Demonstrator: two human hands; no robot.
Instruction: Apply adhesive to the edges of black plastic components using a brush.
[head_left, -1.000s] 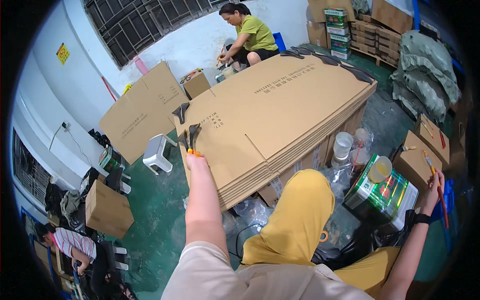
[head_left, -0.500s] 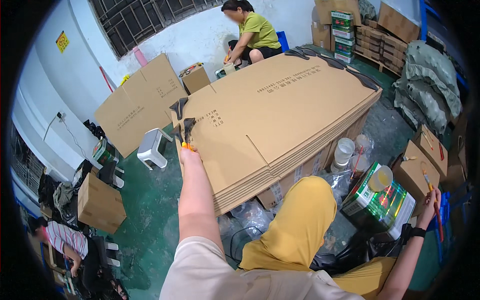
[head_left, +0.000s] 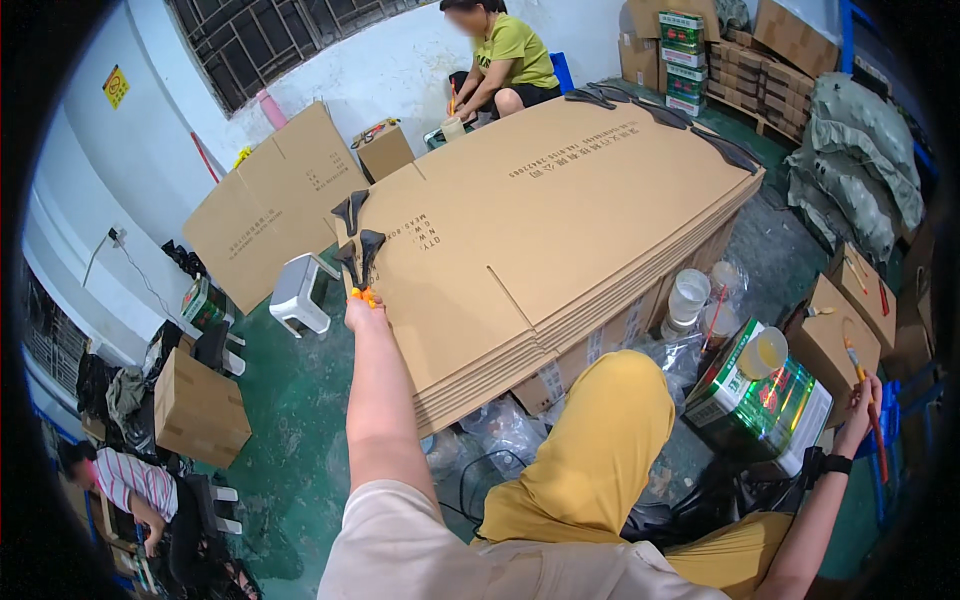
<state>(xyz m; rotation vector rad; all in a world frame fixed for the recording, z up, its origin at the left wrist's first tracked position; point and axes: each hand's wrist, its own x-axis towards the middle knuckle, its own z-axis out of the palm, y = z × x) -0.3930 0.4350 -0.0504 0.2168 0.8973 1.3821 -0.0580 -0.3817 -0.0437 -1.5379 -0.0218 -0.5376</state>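
At the left end of a flat cardboard stack (head_left: 470, 230), my left hand (head_left: 365, 315) is closed round a small orange-and-yellow thing (head_left: 364, 297), whose kind I cannot make out. A black forked piece (head_left: 370, 250) meets it at the stack's edge. Just beyond lies another black forked piece (head_left: 350, 208). To the far right, my right hand (head_left: 866, 396) grips a red-handled paintbrush (head_left: 878, 450), bristles up. Near it a clear cup of yellowish liquid (head_left: 763, 354) stands on a green metal tin (head_left: 765, 400).
Several black curved pieces (head_left: 668, 116) lie along the stack's far right edge. A white stool (head_left: 303, 292) stands left. Clear plastic containers (head_left: 686, 297) sit beside the stack. Brushes lie on cartons (head_left: 833, 318) at right. Two people work, one beyond the stack (head_left: 520, 60), one lower left (head_left: 150, 490).
My left hand has drawn slightly left and toward me. The black forked piece near it has shifted slightly left. My right hand with the paintbrush looks unmoved.
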